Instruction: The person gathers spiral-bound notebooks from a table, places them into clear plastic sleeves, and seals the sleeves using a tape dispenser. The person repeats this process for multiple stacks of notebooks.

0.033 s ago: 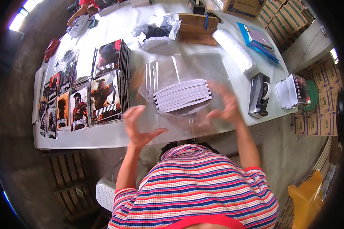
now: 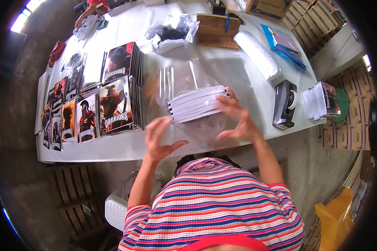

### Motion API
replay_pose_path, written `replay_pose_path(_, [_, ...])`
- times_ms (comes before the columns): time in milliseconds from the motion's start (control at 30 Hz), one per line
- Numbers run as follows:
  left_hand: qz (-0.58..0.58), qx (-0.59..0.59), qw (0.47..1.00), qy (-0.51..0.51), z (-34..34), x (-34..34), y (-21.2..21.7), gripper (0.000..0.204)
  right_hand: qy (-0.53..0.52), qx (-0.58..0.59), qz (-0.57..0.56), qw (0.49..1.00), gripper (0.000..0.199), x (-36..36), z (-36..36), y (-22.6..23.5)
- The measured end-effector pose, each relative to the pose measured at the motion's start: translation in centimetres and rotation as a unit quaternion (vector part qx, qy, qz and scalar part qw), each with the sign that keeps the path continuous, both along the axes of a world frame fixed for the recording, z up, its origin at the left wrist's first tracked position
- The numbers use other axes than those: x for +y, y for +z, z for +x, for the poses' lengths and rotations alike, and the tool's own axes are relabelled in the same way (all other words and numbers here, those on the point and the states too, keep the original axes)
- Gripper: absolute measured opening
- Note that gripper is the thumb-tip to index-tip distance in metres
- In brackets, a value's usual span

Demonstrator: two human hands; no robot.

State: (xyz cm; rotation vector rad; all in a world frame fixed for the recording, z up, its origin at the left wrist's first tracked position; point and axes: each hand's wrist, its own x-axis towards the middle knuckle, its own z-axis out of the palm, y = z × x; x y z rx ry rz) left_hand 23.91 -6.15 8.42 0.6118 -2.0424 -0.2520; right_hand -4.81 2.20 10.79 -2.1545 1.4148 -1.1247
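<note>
A stack of white-edged booklets lies in a clear plastic bag on the white table, right in front of me. My right hand is spread at the stack's right end, fingertips against the booklets and thumb low on the plastic. My left hand hovers open at the bag's near left edge, fingers apart and slightly blurred, holding nothing.
Piles of picture-cover magazines fill the table's left side. A black tape dispenser, a white roll, a wooden box and a blue folder lie to the right. Another person's arm is at the far end.
</note>
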Motion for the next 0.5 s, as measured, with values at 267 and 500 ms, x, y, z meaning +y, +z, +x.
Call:
replay_pose_path(267, [0.054, -0.083, 0.993, -0.061, -0.2, -0.8, -0.9, 0.089, 0.061, 0.030, 0.025, 0.997, 0.071, -2.0, -1.6, 0.9])
replay_pose_path(500, [0.088, -0.325, 0.926, -0.174, -4.3, -3.0, 5.0, 0.085, 0.206, 0.101, 0.083, 0.970, 0.063, -4.6, -1.4, 3.6])
